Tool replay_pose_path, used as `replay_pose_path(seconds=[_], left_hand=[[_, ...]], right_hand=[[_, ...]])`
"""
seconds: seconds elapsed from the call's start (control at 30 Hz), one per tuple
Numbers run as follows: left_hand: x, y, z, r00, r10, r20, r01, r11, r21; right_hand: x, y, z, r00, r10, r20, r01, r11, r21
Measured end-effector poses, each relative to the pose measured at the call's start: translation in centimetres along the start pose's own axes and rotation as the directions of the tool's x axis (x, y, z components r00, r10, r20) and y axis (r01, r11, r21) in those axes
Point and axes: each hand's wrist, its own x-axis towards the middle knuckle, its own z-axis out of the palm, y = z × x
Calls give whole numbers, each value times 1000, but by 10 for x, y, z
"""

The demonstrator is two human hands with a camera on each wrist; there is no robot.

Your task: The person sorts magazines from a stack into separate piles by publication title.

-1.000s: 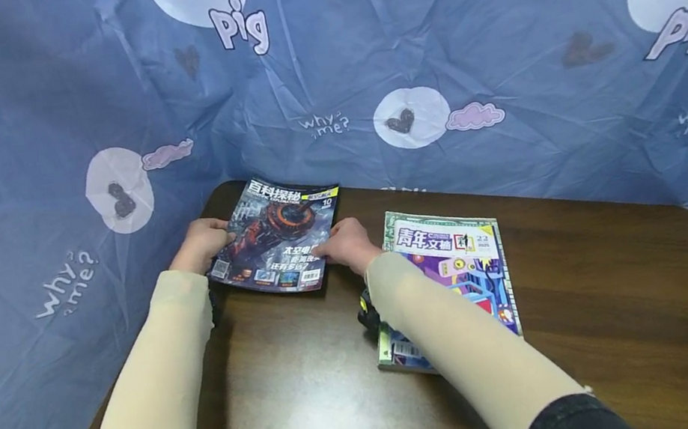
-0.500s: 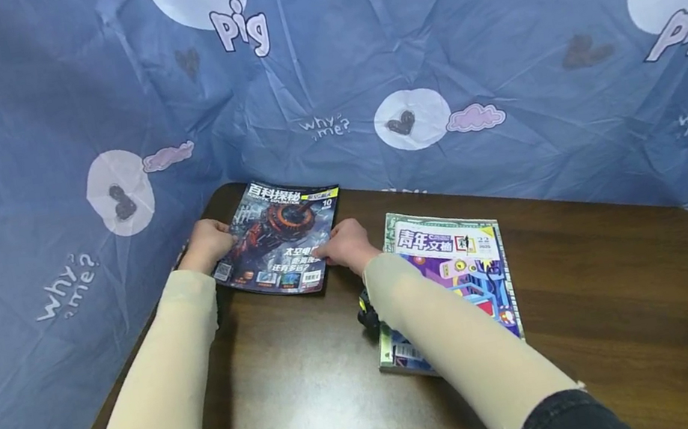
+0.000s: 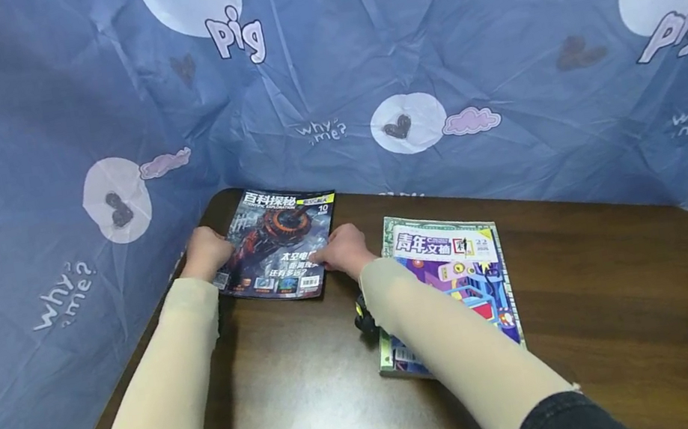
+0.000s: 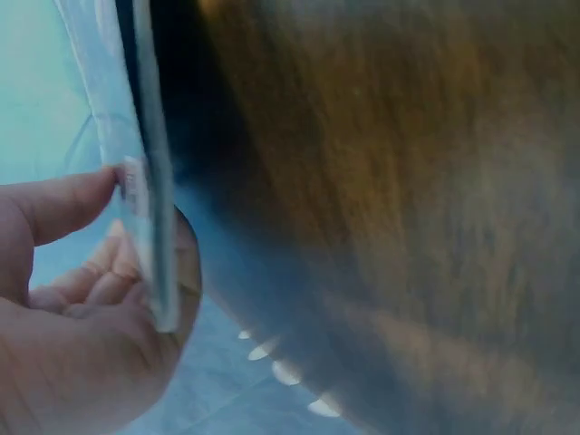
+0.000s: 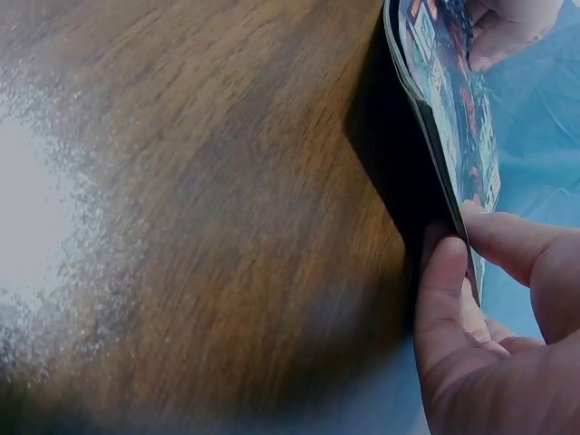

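At far left, a blue printed cloth (image 3: 25,184) hangs beside the brown table (image 3: 623,289). The left hand (image 3: 207,254) pinches the left edge of the dark-covered magazine (image 3: 279,237), thumb on the cover and fingers beneath; the gap between them is no wider than the pages.

The dark-covered magazine is at the table's far left corner, cover up. In the right wrist view its near edge stands off the surface over a dark shadow; whether its far edge touches the table cannot be told. Judged from its thin profile, it is light, flexible and liable to bow or sag between grips. The cover looks glossy, so probably somewhat slippery; corners and loose pages would crease before anything breaks. Sound holding points are the opposite side edges, with all pages taken together, as here.

The right hand (image 3: 343,249) pinches the right edge near the lower corner, digits closed on both faces. A black wrist device (image 3: 364,319) shows below it.

Further right, a purple-covered magazine (image 3: 448,246) with green borders lies on the table, partly hidden by the right forearm's pale sleeve (image 3: 454,340).
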Motion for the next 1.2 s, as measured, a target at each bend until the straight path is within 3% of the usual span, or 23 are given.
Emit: replay_pose_path(seconds=[0.17,0.47,0.63,0.87,1.2], left_hand=[[1,1,1,1000,-5,-13,6,997,72],[5,2,0,1000,-2,-11,3,994,106],[1,6,-2,1000,3,-20,-1,995,102],[-11,24,-2,998,36,-45,-35,999,20],[-29,54,8,992,116,-46,-120,988,-96]], right_hand=[[-7,-2,-4,999,-37,-17,36,998,-49],[-9,-5,-11,993,-94,-73,76,973,-217],[-12,-7,-16,994,-94,-63,82,981,-175],[-15,-7,-21,992,-104,-78,93,986,-135],[-28,-8,-36,975,-198,-98,199,980,2]])
